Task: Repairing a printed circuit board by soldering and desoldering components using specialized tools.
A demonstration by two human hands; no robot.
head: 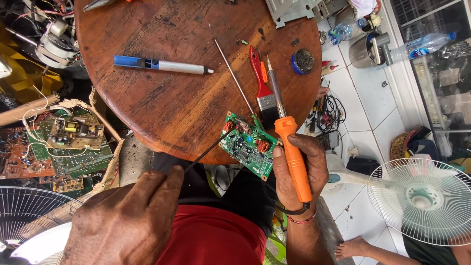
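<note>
My right hand point(299, 172) grips a soldering iron by its orange handle point(293, 154); the metal shaft points away toward the table's far side. The same hand pins a small green circuit board point(245, 145) with copper coils against the near edge of the round wooden table point(171, 93). My left hand point(130, 221) pinches a thin dark wire point(208, 149) whose tip reaches the board's left edge.
On the table lie a blue and white desoldering pump point(162, 64), a red-handled brush point(261, 83), a thin metal rod point(233, 76) and a round flux tin point(302, 61). Circuit boards point(68, 142) pile at left. A white fan point(422, 198) and another person's foot point(351, 248) are right.
</note>
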